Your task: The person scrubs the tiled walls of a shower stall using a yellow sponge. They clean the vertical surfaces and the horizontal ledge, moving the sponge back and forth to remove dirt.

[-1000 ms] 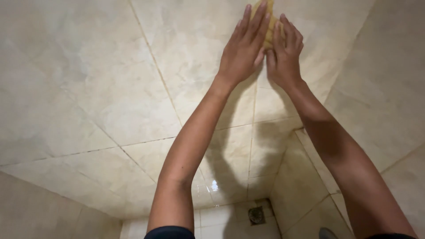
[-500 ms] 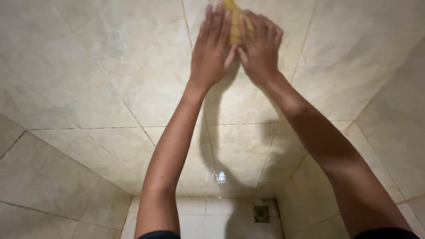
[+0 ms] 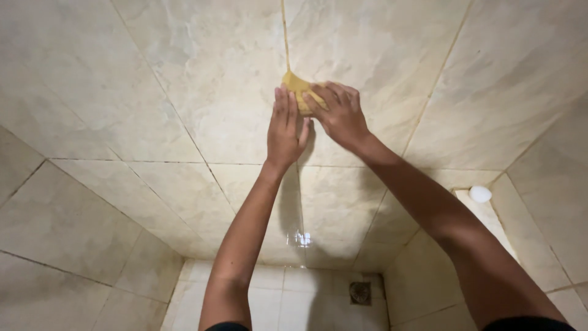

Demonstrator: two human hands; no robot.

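Here, a big tiled wall (image 3: 153, 79) fills most of the view, with the floor (image 3: 288, 300) and its small drain (image 3: 360, 293) far below. The left hand (image 3: 285, 130) lies flat on the wall, fingers straight and close together. The right hand (image 3: 339, 114) presses a yellow sponge (image 3: 295, 86) on the wall, fingers bent over it. A white soap (image 3: 480, 194) sits on a ledge.

The walls (image 3: 153, 92) are covered in big cream tiles with thin brownish lines between them. Two walls meet in a corner. Down below, the floor (image 3: 288, 300) has smaller pale tiles and a little square drain (image 3: 360, 293). A bright shiny spot of light (image 3: 300, 239) glows low on the wall.
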